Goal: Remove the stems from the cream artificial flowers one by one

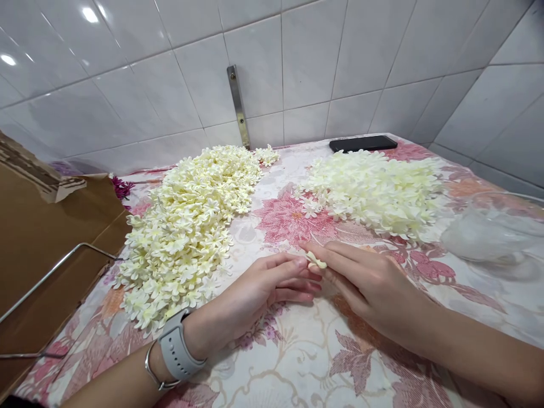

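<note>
My left hand (255,294) and my right hand (361,280) meet at the fingertips over a floral tablecloth (297,351). Between them they pinch a small cream artificial flower (315,261); both sets of fingers are pressed on it. My left wrist wears a grey watch (178,348) and a thin bangle. A large pile of cream flowers (191,226) lies to the left of my hands. A second pile of cream flowers (374,192) lies beyond my right hand.
A cardboard box (46,249) with a metal wire handle stands at the left edge. A black phone (362,143) lies by the tiled wall at the back. A clear plastic bag (488,232) sits at the right. Purple flowers (121,187) peek out behind the box.
</note>
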The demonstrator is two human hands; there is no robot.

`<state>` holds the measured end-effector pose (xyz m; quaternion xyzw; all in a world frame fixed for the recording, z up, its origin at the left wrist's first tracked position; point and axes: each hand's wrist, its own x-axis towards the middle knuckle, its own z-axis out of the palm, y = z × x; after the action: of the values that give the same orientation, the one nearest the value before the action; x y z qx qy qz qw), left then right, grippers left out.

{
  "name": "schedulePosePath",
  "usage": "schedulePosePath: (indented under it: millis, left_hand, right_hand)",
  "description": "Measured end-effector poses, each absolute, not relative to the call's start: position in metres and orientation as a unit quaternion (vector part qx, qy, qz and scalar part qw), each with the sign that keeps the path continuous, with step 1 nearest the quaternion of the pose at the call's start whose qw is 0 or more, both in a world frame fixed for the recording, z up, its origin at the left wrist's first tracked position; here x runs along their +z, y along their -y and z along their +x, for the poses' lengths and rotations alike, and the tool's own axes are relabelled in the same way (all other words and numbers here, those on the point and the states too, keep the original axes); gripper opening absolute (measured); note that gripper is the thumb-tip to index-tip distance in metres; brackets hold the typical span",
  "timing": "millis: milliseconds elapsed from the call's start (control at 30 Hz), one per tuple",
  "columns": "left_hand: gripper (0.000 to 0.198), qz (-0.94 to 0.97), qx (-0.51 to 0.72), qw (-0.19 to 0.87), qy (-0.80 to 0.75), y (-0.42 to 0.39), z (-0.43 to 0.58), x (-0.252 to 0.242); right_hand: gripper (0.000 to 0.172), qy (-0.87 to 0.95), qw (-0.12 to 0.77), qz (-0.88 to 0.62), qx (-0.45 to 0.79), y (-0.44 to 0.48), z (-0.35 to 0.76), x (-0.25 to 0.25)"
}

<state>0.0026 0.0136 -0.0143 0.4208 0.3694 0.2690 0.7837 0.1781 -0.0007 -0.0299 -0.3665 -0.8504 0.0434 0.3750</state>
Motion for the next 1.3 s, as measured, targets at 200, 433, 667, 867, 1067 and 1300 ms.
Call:
schedulePosePath:
  millis: [200, 433, 667, 867, 1067, 1300]
  left_hand:
    - [0.016, 0.457, 0.245, 0.771, -0.371, -0.012, 0.003, -0.013]
    - [0.028, 0.556, 0.237, 0.669, -0.433, -0.012, 0.003, -0.01]
    - [0.032, 0.681, 0.25, 0.527, -0.443, -0.019, -0.002, -0.015]
    - [0.034, 0.647, 0.272, 0.579, -0.416, -0.015, -0.002, -0.017]
    - [0.042, 0.729, 0.276, 0.472, -0.412, -0.01, -0.003, -0.011]
    - [0.031, 0.752, 0.244, 0.441, -0.426, -0.006, 0.0, -0.005]
  right_hand:
    - [0.02, 0.86, 0.373, -0.348, 0.023, 0.003, 0.178, -0.032]
    - [0.025, 0.848, 0.357, -0.391, 0.016, 0.003, 0.18, -0.032]
    - [0.02, 0.853, 0.38, -0.339, 0.112, -0.004, 0.184, -0.029]
    - [0.021, 0.857, 0.401, -0.32, 0.054, 0.006, 0.178, -0.031]
    - [0.023, 0.874, 0.367, -0.316, 0.03, 0.012, 0.176, -0.035]
    - [0.027, 0.856, 0.383, -0.345, 0.027, 0.007, 0.175, -0.033]
